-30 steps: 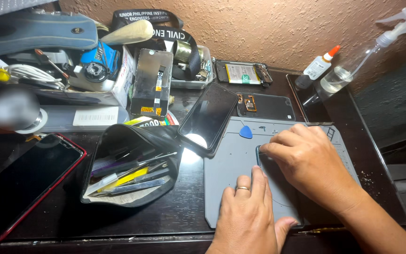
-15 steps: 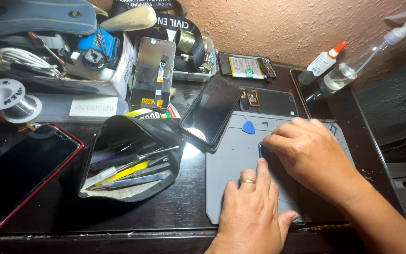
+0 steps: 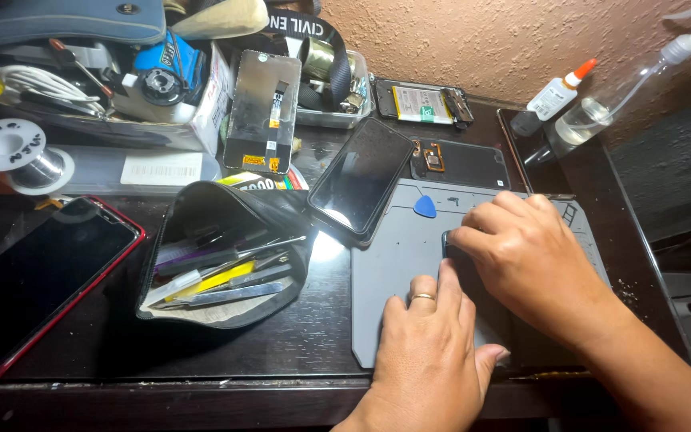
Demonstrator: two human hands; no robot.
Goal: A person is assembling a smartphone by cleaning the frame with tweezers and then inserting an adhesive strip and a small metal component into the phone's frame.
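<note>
- Right hand (image 3: 525, 256) curls down over a dark phone (image 3: 446, 242) on the grey mat (image 3: 389, 280), fingers closed on its edge;
- Left hand (image 3: 433, 352) flat, fingers together, pressing at six o'clock;
- Blue pick (image 3: 425, 207) at twelve o'clock.

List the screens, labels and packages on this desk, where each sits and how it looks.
Red-edged tablet: far left, flat, dark screen.
Black phone: centre, tilted against the grey mat, dark screen.
Bare display panel: leaning upright behind, silver.
White barcode label: on a long box, left.
Glue bottle: back right, white, orange tip.
</note>
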